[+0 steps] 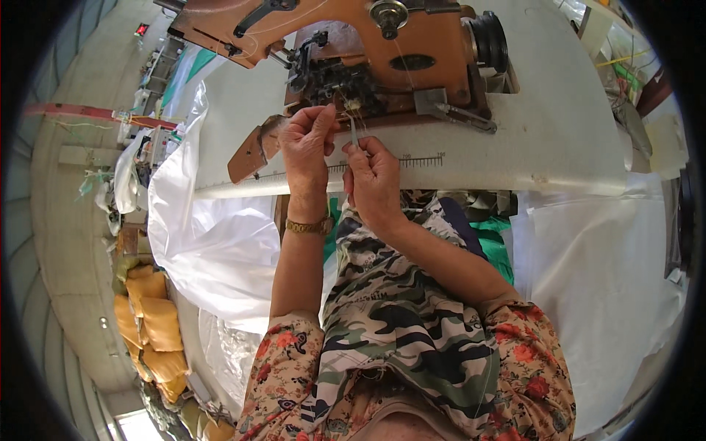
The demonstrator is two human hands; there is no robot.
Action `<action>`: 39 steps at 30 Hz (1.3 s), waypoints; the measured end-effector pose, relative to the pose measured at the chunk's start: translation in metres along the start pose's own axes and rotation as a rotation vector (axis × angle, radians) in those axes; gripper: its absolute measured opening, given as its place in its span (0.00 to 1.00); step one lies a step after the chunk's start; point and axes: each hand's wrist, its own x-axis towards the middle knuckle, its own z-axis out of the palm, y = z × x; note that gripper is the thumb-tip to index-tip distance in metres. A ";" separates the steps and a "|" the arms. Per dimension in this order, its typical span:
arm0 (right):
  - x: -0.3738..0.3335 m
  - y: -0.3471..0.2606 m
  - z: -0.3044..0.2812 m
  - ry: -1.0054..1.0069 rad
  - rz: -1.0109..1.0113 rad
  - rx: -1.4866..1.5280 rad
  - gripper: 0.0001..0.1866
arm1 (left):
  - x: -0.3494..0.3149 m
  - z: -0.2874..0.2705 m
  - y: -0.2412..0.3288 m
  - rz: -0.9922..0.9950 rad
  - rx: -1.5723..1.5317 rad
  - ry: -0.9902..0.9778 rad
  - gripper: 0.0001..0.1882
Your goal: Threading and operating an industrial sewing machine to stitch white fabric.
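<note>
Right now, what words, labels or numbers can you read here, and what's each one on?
Measuring scale on the pale table: printed numbers, which I won't copy out.
Camouflage apron: small dark lettering, too blurred to read.
Black oval badge on the orange-brown sewing machine: nothing readable.

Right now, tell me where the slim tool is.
In the head view's upper centre, the slim tool is in the right hand, pointing up toward the sewing machine, just right of the left hand.
</note>
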 end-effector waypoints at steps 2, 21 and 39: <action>0.002 -0.002 0.002 0.010 0.016 0.017 0.10 | -0.005 0.000 0.007 0.030 0.041 0.020 0.07; 0.048 0.020 0.017 0.158 -0.099 -0.068 0.08 | -0.028 -0.071 -0.042 0.297 0.743 0.173 0.07; 0.067 0.024 0.033 0.271 -0.157 -0.083 0.09 | -0.005 -0.069 -0.059 0.457 0.829 0.188 0.05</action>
